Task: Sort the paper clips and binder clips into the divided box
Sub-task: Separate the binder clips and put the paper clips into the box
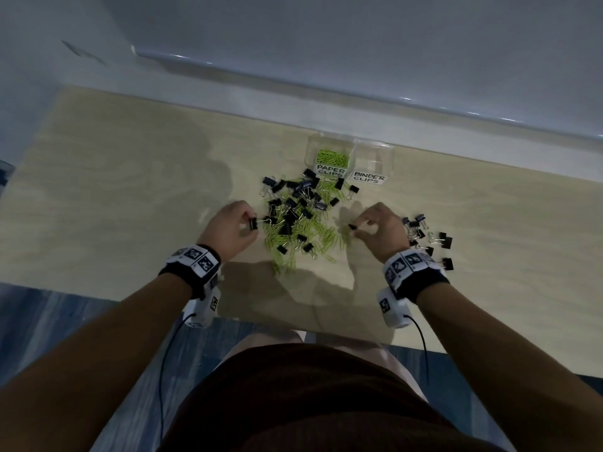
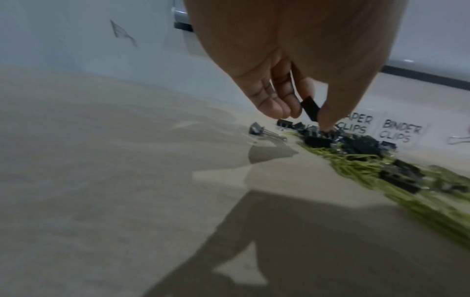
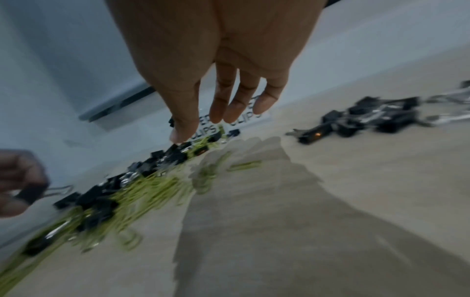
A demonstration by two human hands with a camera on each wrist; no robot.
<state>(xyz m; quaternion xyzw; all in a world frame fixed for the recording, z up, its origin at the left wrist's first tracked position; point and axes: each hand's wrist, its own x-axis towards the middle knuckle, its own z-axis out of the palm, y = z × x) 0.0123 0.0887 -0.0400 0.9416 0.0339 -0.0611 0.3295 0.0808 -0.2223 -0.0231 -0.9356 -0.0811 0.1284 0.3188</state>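
Observation:
A mixed pile (image 1: 298,220) of green paper clips and black binder clips lies mid-table. Behind it stands the clear divided box (image 1: 386,158); its left part, labelled PAPER CLIPS (image 1: 330,171), holds green paper clips (image 1: 332,157), and its right part is labelled BINDER CLIPS (image 1: 368,179). My left hand (image 1: 248,225) hovers at the pile's left edge and pinches a black binder clip (image 2: 310,108) between thumb and fingers. My right hand (image 1: 356,228) is at the pile's right edge, thumb and forefinger pinching a small black binder clip (image 1: 351,227); the thumb (image 3: 182,128) mostly hides that clip in the right wrist view.
A separate cluster of black binder clips (image 1: 425,238) lies right of my right hand. One binder clip (image 2: 257,130) lies alone at the pile's far left. The pale wooden table (image 1: 114,190) backs onto a white wall ledge (image 1: 293,79). Its near edge is just behind my wrists.

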